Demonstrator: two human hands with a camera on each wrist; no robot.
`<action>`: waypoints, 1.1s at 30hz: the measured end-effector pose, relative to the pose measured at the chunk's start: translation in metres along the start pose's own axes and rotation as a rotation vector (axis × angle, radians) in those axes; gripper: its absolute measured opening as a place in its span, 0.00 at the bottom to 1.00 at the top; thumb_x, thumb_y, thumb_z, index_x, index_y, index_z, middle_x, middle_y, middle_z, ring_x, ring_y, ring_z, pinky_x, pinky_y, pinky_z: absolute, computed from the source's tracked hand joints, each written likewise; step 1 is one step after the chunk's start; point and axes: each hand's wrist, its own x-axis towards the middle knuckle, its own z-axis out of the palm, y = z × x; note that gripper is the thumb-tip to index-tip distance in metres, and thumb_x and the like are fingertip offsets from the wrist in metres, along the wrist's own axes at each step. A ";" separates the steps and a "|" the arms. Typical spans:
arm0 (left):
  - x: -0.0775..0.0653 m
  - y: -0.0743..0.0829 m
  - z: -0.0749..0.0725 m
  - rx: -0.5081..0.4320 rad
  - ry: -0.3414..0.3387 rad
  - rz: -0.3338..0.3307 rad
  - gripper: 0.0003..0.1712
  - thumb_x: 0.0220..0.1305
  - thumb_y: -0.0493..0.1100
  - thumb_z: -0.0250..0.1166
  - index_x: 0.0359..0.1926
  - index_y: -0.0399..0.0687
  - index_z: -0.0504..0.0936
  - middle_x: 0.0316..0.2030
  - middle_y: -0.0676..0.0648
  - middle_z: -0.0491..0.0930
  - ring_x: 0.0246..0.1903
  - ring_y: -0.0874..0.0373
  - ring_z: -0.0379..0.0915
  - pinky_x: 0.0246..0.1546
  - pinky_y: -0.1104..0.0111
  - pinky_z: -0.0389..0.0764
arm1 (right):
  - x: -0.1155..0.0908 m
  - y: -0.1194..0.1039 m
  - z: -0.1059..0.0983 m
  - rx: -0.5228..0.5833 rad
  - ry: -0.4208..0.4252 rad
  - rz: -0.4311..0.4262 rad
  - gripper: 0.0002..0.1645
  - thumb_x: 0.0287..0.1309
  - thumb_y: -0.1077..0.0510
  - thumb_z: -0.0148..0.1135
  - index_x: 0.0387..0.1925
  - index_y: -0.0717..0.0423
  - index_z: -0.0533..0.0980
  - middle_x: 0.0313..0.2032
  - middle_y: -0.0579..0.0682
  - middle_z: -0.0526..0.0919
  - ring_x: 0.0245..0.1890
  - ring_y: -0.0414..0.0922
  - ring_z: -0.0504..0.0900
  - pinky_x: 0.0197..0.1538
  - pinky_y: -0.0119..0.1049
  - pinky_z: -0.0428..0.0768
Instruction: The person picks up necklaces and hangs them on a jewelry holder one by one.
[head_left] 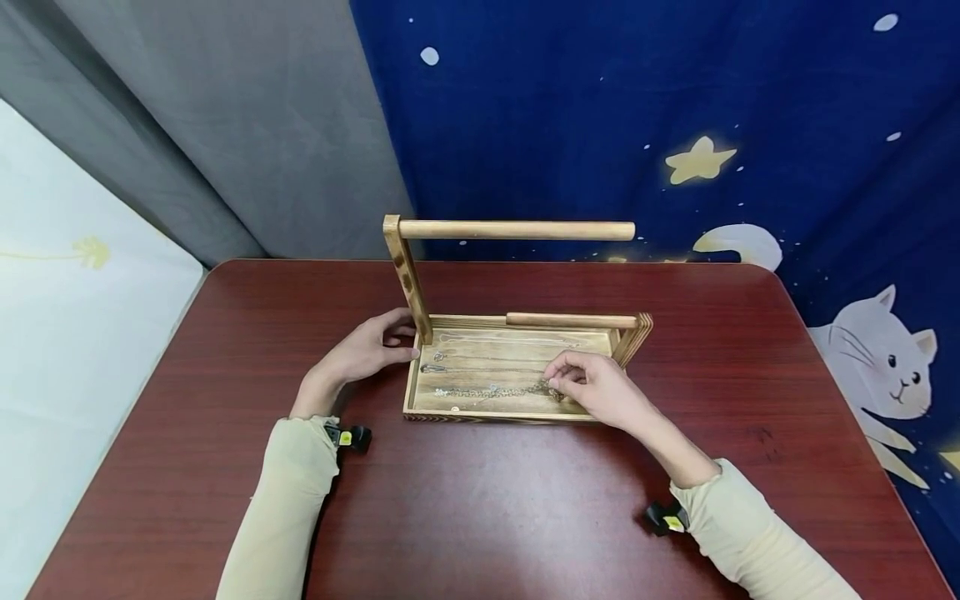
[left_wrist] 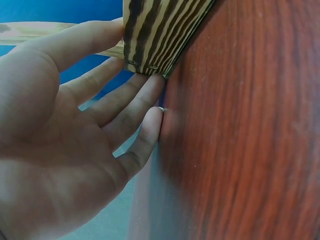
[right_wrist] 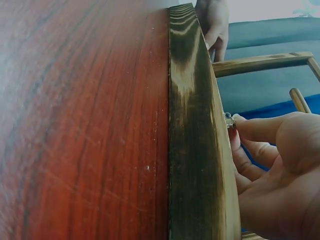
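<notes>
A light wooden jewelry stand with a shallow tray base lies in the middle of the table. My left hand rests its thumb and fingertips against the stand's left end, fingers mostly extended in the left wrist view. Over the tray's right part, my right hand pinches the end of a chunky metal chain between thumb and fingers. A small shiny piece shows at its fingertips in the right wrist view. Behind the chain lie thinner necklaces, stretched across the tray. The chain's right end is partly hidden by the hand.
An upright post at the stand's left carries a high wooden bar. A lower bar runs along the back from a short right post. The dark red table meets grey and blue curtains behind.
</notes>
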 end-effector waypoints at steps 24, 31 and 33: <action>-0.002 0.000 0.001 0.003 -0.001 -0.003 0.36 0.64 0.34 0.68 0.70 0.38 0.64 0.59 0.35 0.75 0.58 0.42 0.73 0.57 0.51 0.73 | -0.003 -0.007 -0.005 0.455 -0.124 0.066 0.12 0.67 0.65 0.59 0.46 0.73 0.73 0.44 0.68 0.77 0.37 0.43 0.83 0.45 0.44 0.82; -0.002 0.002 0.001 0.018 -0.002 -0.004 0.36 0.64 0.34 0.68 0.71 0.38 0.64 0.59 0.35 0.75 0.58 0.41 0.73 0.56 0.51 0.73 | -0.004 -0.014 -0.008 0.538 -0.140 0.056 0.09 0.69 0.65 0.58 0.46 0.68 0.75 0.43 0.70 0.76 0.36 0.45 0.82 0.46 0.48 0.82; -0.001 0.002 0.001 0.019 -0.004 0.000 0.36 0.64 0.34 0.68 0.71 0.37 0.64 0.59 0.35 0.75 0.58 0.41 0.73 0.56 0.51 0.73 | -0.005 -0.016 -0.009 0.547 -0.142 0.054 0.09 0.68 0.65 0.58 0.46 0.67 0.76 0.42 0.70 0.76 0.37 0.45 0.82 0.46 0.48 0.82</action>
